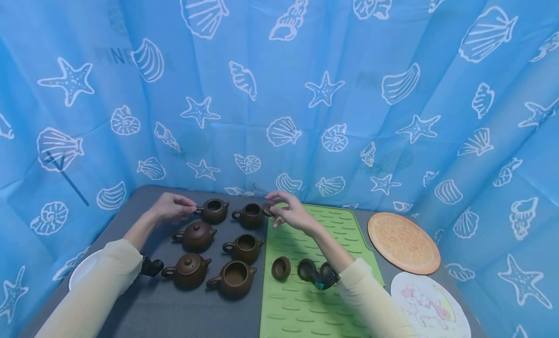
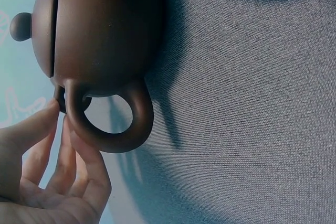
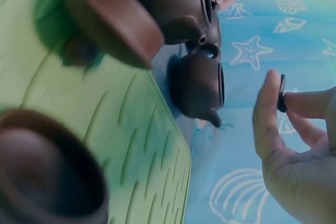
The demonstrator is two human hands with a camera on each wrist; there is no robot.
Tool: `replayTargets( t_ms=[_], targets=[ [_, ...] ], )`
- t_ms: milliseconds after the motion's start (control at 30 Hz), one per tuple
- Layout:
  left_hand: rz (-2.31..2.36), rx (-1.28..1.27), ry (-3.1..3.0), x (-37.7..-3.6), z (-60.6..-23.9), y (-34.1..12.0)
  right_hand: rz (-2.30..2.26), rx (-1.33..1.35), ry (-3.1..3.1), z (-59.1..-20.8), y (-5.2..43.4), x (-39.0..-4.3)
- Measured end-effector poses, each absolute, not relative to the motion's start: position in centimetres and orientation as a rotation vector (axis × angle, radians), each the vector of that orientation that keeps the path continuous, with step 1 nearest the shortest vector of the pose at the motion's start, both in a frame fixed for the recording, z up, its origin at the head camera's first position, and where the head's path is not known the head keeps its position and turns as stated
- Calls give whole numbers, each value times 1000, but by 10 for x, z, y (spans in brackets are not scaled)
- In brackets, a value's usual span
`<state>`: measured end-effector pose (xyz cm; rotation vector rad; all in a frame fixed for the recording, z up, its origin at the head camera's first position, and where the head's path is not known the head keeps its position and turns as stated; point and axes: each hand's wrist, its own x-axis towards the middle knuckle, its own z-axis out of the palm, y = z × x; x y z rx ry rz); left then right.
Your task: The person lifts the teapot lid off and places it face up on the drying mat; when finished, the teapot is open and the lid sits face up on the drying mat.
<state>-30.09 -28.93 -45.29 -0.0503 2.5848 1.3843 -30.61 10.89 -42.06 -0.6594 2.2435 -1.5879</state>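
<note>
My left hand [image 1: 172,208] pinches the handle of an open brown teapot [image 1: 214,212] at the back left. In the left wrist view, a lidded teapot [image 2: 110,30] in front partly hides that handle, with the fingers just beyond its own handle. My right hand [image 3: 299,145] pinches a small brown lid [image 3: 282,95] between thumb and fingers. From the head view, this lid [image 1: 267,210] is tilted on edge, right beside the spout side of the back right open teapot [image 1: 252,217]. The lid is held above the far left corner of the green mat [image 1: 288,299].
Lidded teapots [image 1: 189,271] stand at left, with open ones [image 1: 233,280] to their right. Three loose lids [image 1: 281,268] lie on the mat below my right forearm. An orange round mat [image 1: 403,243] and a white round picture mat [image 1: 430,304] lie at right. Blue curtain [image 1: 323,149] hangs behind.
</note>
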Motion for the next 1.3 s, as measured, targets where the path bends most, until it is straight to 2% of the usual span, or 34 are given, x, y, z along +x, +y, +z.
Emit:
replayTargets(
  t_ms=[333, 533, 800, 1300],
  targets=[
    [1375, -37, 2598, -302, -452, -287, -1570, -573, 2070, -430, 144, -298],
    [1364, -41, 2609, -303, -452, -289, -1547, -615, 2106, -442, 159, -293],
    [1360, -12, 2624, -300, -453, -288, -1374, -709, 2252, -449, 162, -289],
    [1346, -27, 2632, -301, -457, -289, -1221, -661, 2368, -454, 163, -293]
  ],
)
